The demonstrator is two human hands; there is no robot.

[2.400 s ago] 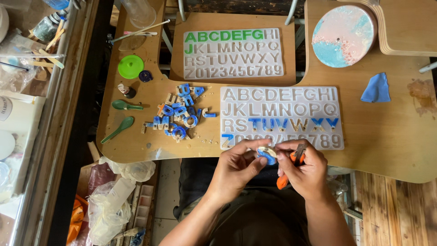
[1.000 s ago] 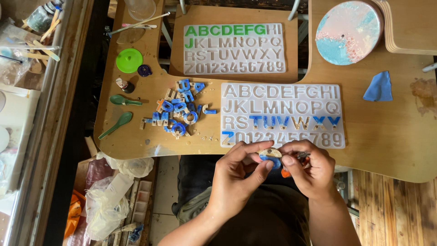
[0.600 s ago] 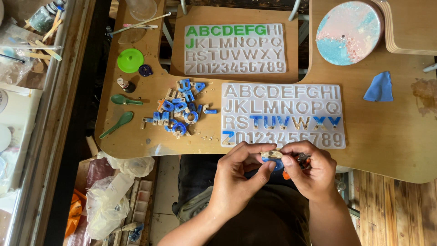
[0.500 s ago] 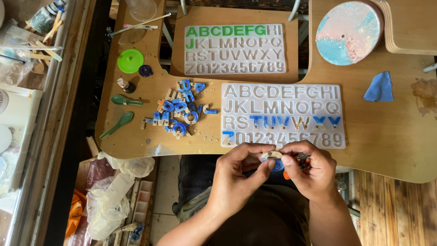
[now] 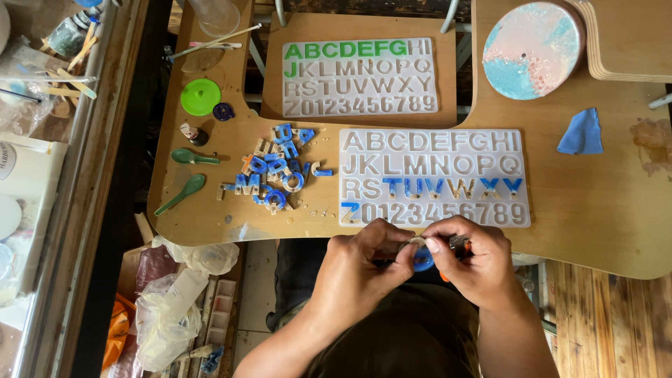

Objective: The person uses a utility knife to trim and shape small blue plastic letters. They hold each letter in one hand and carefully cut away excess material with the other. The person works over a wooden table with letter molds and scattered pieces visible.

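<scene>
Resin piece (image 5: pixel 422 260), small, blue and rounded with a pale patch, sits pinched between both hands just below the near edge of the table (image 5: pixel 602 210), over the person's lap. The left hand (image 5: pixel 364 266) grasps it with thumb and fingertips curled in from the left; the right hand (image 5: pixel 472 262) pinches it from the right and also holds a slim tool (image 5: pixel 458 243) with an orange handle, mostly hidden under the fingers. Just above the hands lies a translucent, flexible-looking mould (image 5: pixel 434 177), a flat rectangle of recessed letters and digits; several cavities in its lower rows are filled with blue, one with a tan colour, the rest look milky and hollow. To its left is a loose heap of cast letters (image 5: pixel 276 175), glossy blue mixed with sandy beige, a few crumbs scattered round it. Farther left lie two green spoons (image 5: pixel 183 183), smooth plastic, and above them a round green lid (image 5: pixel 200 96). A second mould (image 5: pixel 360 77) rests on a separate wooden board farther back, its first letters filled green. A round disc (image 5: pixel 532 49), mottled pink and turquoise with a grainy surface, lies at the far right, and a crumpled blue cloth (image 5: pixel 581 133) below it. The table is smooth pale wood with curved edges and stains.
</scene>
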